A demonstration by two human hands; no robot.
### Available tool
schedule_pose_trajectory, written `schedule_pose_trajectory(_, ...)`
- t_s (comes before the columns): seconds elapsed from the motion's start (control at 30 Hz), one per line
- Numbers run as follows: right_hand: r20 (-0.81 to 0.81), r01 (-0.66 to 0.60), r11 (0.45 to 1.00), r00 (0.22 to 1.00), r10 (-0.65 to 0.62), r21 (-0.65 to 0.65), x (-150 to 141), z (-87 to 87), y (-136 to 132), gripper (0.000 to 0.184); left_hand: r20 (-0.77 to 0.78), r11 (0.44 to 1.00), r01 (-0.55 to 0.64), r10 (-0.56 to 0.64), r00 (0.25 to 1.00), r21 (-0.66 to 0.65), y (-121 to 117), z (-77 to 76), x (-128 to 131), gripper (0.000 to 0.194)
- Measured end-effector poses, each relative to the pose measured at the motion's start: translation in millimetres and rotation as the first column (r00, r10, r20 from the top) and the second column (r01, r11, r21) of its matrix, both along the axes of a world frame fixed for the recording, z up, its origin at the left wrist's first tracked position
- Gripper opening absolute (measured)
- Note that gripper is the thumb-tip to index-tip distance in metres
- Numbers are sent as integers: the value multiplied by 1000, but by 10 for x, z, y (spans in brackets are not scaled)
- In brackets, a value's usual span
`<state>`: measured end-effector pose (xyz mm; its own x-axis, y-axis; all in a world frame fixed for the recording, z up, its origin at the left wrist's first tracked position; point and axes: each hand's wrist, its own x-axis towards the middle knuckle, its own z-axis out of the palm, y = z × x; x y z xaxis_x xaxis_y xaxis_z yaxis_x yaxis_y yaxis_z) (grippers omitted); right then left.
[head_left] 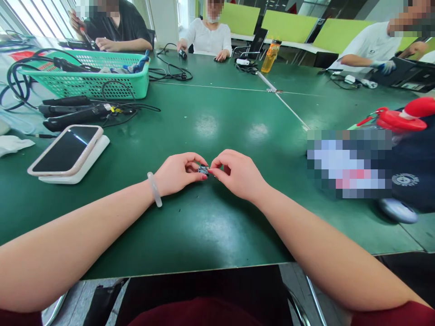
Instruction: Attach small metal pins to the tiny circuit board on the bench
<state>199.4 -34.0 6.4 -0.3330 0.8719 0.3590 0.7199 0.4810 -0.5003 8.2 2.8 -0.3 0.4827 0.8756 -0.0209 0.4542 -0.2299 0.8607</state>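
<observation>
A small dark electronic part (203, 170) sits between my two hands just above the green table (210, 226). My left hand (178, 173) pinches it from the left with thumb and fingers closed; a pale bangle is on that wrist. From the right, my right hand (238, 174) pinches the same part with fingertips curled in. Both forearms reach in from the near table edge.
A phone (66, 149) rests on a white stand at left. Behind it lie black tools and cables (74, 113) and a green basket (88, 74). An orange bottle (271, 56) stands far back. Three people sit across the table. A red-capped bottle (404, 117) and dark bag are at right.
</observation>
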Motion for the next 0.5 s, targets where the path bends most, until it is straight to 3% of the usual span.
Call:
schedule_pose_trajectory(0.33, 92, -71, 993, 994, 62, 95, -28, -46, -9, 12, 101, 997, 67, -64, 993, -25, -10, 17, 15, 30)
schedule_pose_trajectory(0.5, -19, -89, 984, 995, 93, 152, 10, -27, -20, 15, 104, 996, 84, -83, 991, -1, 5, 6, 6, 30)
